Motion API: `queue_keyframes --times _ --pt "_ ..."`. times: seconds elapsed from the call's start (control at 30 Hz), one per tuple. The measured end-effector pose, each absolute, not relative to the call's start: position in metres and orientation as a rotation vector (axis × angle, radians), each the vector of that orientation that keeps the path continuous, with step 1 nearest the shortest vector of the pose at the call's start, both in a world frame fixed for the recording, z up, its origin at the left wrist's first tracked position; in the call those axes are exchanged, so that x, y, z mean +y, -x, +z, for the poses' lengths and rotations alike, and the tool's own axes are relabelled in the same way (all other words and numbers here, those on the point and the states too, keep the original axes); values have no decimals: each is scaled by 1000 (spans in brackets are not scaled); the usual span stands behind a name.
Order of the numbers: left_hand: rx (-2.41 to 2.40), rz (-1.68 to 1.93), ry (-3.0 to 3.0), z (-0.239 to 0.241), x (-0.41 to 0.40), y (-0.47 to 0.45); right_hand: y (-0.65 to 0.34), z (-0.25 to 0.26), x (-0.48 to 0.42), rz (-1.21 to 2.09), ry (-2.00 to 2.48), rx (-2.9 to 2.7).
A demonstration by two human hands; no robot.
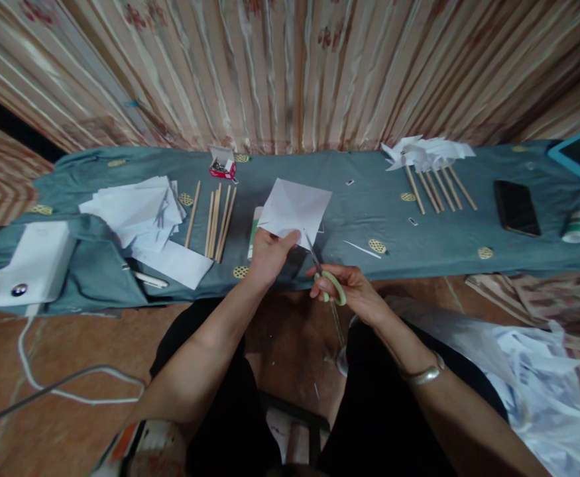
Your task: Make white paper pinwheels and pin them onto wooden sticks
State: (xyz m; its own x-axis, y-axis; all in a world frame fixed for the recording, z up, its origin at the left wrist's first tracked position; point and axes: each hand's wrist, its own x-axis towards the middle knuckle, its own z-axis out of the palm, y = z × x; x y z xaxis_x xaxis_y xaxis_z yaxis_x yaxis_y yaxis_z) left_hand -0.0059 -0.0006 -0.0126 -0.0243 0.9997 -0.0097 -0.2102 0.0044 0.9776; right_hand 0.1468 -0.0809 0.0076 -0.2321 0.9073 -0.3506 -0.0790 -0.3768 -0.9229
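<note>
My left hand (pixel 272 253) pinches the near edge of a square sheet of white paper (pixel 297 205), thumb on top. Faint crease lines run across the sheet, which is held up over the table's front edge. In my right hand (pixel 344 286) is a pair of scissors (pixel 333 286) with light green handles, fingers through the loops. The scissor blades point away from me and meet the paper's near corner, just right of my left thumb. Partly hidden behind my left hand lies a green and white object (pixel 256 232).
Left on the cloth-covered table (pixel 290 169) are a paper stack (pixel 135 209), several wooden sticks (pixel 215 222), a small red box (pixel 223 165) and a white power bank-like device (pixel 41 258). Paper pinwheels (pixel 429 156), a phone (pixel 517 207) and a small bottle (pixel 577 226) lie right. Paper scraps (pixel 533 377) fill a bag below.
</note>
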Motion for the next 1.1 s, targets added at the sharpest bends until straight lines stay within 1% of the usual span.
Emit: queue_keyframes --times 0.2,0.83,1.1 --pt "1120 1281 -1058 -17 1 6 -147 6 -80 1715 1270 -1058" --pt "1107 1285 -964 -7 -1 4 -146 2 -81 1732 1307 -974" --pt "1068 1236 -992 -7 -6 2 -146 -2 -81 1680 1271 -993"
